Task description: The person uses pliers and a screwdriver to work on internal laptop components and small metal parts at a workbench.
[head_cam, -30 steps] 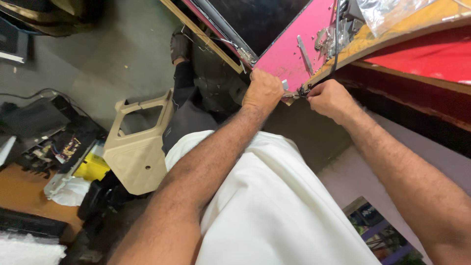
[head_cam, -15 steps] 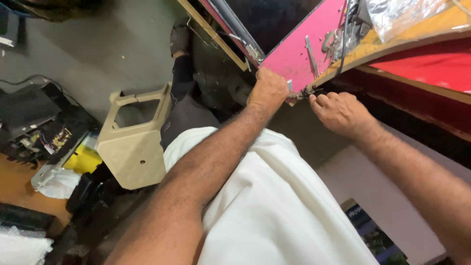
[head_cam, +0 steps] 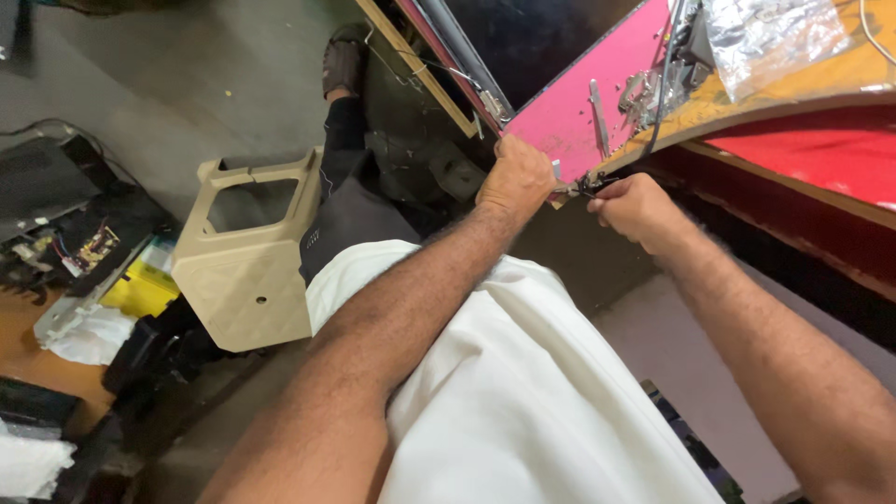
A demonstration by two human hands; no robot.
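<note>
Two hands, both mine to report, meet at the lower corner of the pink panel (head_cam: 579, 112) — I take that panel as my landmark.

- Left hand (head_cam: 516, 177): clenched against the panel's lower edge, knuckles up; I cannot tell what lies inside the fist.
- Right hand (head_cam: 635, 207): just right of the panel's lower corner, fingers curled and pinching the black cable (head_cam: 658, 103) where it ends at a small metal fitting (head_cam: 571, 189) between the two hands. The cable runs up from there along the panel's right edge.
- Wooden worktop (head_cam: 793, 89): right of the panel, orange-brown, carrying a crumpled clear plastic bag (head_cam: 770, 33).
- Red surface (head_cam: 821, 154): below that worktop edge, right of the panel.
- Beige plastic housing (head_cam: 245, 257): well left of the panel, on the floor, with a square cut-out at its top.
- Yellow object (head_cam: 140, 289) and circuit board (head_cam: 84, 247): farther left again — details too small to tell.
- White garment (head_cam: 523, 392): below the panel, between the two forearms.
</note>
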